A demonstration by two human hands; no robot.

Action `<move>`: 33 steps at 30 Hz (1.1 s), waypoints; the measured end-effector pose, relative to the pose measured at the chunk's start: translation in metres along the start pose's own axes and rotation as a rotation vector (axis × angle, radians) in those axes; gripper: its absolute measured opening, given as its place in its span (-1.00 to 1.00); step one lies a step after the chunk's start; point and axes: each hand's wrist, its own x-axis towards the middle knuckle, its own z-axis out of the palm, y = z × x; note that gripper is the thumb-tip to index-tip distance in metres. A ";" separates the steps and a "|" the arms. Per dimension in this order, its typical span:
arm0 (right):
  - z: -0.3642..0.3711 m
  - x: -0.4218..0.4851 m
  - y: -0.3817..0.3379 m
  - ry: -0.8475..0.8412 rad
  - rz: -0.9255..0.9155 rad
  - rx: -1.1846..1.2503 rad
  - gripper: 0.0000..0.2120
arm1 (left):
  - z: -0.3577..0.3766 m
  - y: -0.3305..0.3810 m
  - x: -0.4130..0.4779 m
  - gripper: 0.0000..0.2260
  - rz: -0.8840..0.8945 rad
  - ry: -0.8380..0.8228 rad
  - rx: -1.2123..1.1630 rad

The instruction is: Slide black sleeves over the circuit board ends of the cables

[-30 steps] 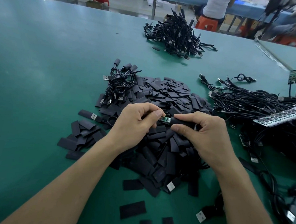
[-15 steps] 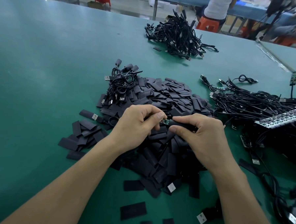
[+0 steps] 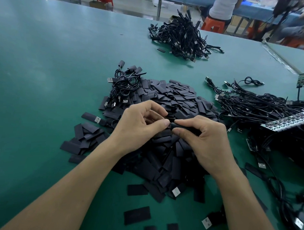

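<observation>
Two hands, one sleeve [image 3: 184, 128], just above the pile [image 3: 175, 96].
Right hand [image 3: 204, 140] pinches the sleeve steady; left hand [image 3: 140, 124] pinches the cable end at its mouth, feeding it in, I reckon. Board hidden.

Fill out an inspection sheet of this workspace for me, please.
Surface: green table, one wide top.
Job's things: sleeve pile in the middle; held sleeve above it.
Clutter: loose sleeves scattered at the near edge.
Hands: left hand and right hand both pinch the held sleeve, one at each end.
Cables: far bundle; coiled bundle left of the pile; tangle at right, a board strip on it.
Surroundings: seated person on an orange stool beyond the table.
</observation>
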 end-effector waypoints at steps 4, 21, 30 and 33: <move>-0.002 0.000 -0.001 0.021 -0.017 -0.025 -0.69 | -0.001 0.000 0.001 -0.89 -0.005 0.032 -0.039; -0.004 -0.002 0.002 -0.013 -0.018 0.040 -0.73 | -0.004 0.001 0.001 -0.69 -0.062 -0.089 -0.118; -0.004 -0.002 0.002 0.006 -0.071 -0.044 -0.78 | -0.003 0.002 0.002 -0.71 -0.100 -0.091 -0.048; -0.006 -0.001 0.002 -0.009 -0.060 -0.023 -0.73 | -0.005 0.003 0.002 -0.66 -0.089 -0.108 -0.062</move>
